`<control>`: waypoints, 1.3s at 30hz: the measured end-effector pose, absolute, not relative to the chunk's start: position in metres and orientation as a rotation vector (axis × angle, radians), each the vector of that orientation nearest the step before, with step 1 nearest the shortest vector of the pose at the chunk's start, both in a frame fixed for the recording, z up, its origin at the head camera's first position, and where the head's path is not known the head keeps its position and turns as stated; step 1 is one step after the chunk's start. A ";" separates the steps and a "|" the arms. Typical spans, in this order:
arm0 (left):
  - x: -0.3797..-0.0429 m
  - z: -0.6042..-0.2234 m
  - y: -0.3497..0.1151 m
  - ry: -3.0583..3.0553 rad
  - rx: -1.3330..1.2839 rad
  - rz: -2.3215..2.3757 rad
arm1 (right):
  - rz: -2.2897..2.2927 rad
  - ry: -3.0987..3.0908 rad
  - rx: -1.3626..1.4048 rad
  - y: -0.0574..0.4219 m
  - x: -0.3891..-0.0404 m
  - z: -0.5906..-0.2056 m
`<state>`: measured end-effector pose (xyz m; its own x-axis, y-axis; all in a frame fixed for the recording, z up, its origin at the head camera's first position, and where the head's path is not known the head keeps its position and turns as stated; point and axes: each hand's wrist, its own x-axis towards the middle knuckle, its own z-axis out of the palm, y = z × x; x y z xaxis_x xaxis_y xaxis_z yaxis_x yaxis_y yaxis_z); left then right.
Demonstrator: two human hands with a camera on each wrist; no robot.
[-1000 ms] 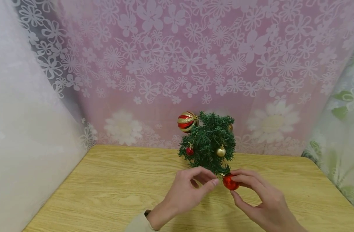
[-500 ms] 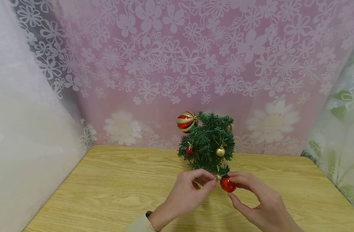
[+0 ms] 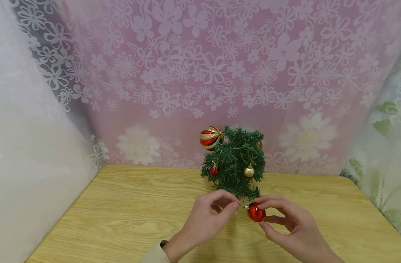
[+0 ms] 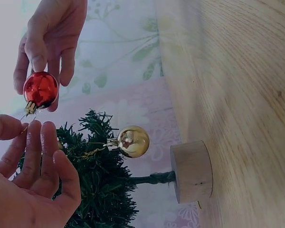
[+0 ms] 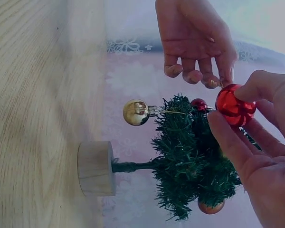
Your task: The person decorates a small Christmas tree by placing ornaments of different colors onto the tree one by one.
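My right hand (image 3: 290,226) grips a shiny red Christmas ball (image 3: 256,212) between thumb and fingers, in front of the small tree. Its gold cap points left, toward my left hand (image 3: 208,217). Thumb and forefinger of that left hand pinch the ball's thin gold hanging string (image 4: 25,128). Just behind both hands stands a small green artificial Christmas tree (image 3: 236,160). In the left wrist view its round wooden base (image 4: 192,172) rests on the table, and a gold ball (image 4: 133,141) hangs from a lower branch.
On the tree hang a red-and-gold striped ball (image 3: 211,138) at the upper left, a small red ball (image 3: 213,171) and a small gold ball (image 3: 249,171). The wood-grain table (image 3: 128,204) ends at a pink floral curtain (image 3: 174,91); pale sheets flank both sides.
Both hands have drawn slightly left and toward the person, bringing the red ball away from the tree's lower branch. The left fingers have come onto its string.
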<state>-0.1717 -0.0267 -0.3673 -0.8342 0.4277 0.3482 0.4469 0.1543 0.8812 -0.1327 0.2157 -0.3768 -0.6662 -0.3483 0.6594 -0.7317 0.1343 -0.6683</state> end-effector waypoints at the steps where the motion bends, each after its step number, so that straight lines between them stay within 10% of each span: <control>1: -0.172 -0.367 -0.027 -2.368 -0.899 -1.818 | 1.565 -2.069 1.056 0.216 -0.134 -0.377; 39: -0.170 -0.371 -0.036 -2.295 -0.913 -1.905 | 1.626 -2.184 0.924 0.215 -0.137 -0.377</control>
<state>-0.1705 -0.0359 -0.3709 -0.8285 0.4168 0.3738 0.4441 0.0827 0.8921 -0.1365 0.2151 -0.3768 -0.7619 -0.3307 0.5570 -0.6283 0.1685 -0.7595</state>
